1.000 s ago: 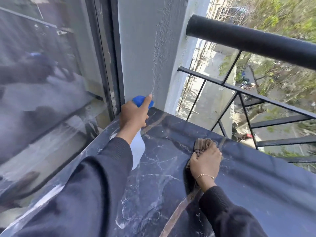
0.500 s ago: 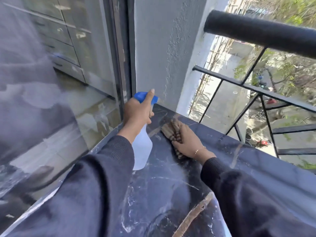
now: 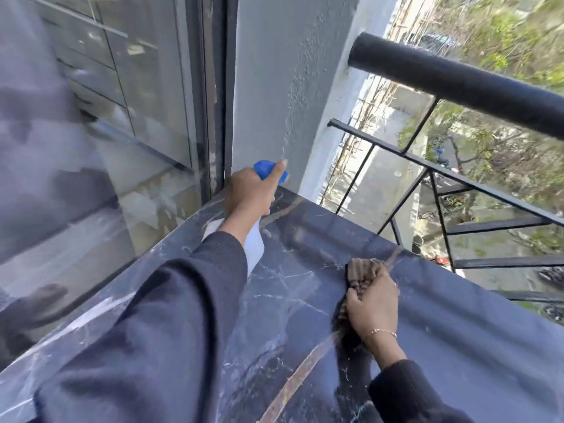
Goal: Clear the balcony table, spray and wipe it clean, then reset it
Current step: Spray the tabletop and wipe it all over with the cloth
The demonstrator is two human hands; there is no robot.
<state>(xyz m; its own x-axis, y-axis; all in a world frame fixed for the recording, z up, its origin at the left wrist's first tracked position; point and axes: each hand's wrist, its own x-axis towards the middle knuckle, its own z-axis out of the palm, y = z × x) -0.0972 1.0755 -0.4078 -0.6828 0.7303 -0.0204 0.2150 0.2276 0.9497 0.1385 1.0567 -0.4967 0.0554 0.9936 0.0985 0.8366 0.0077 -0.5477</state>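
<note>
- Nearest the camera, two dark sleeves [image 3: 146, 331] reach forward over the table [image 3: 457, 346], a dark marble-look top with white veins and a brownish streak running across it.
- The right hand [image 3: 374, 306] lies on the table to the right of centre, a thin bracelet [image 3: 383, 332] at the wrist. Its grip is curled and pressed down onto a brown ribbed cloth [image 3: 361, 271], which is bunched under the fingers and pokes out ahead of the knuckles, flat against the table surface.
- The table around the cloth carries nothing else that can be seen; its top shows a glossy sheen with reflections.
- Further away, the left hand [image 3: 248, 193] is over the table's far left corner. Its grip is wrapped round the neck of a spray bottle [image 3: 254, 244], the forefinger stretched out along the blue spray head [image 3: 265, 169].
- The bottle's whitish body hangs below the hand, partly hidden by the wrist and sleeve; whether its base touches the table cannot be told.
- Just beyond the bottle stands a pale grey plastered wall column [image 3: 274, 87], which the table's far corner meets.
- To the left of the column is a dark-framed glass door [image 3: 122, 132] with blurred reflections.
- To the right, a black metal railing [image 3: 457, 83] with a thick round top bar runs along the table's far edge.
- Past the railing, well below, are trees and a street, too blurred to read in detail.
</note>
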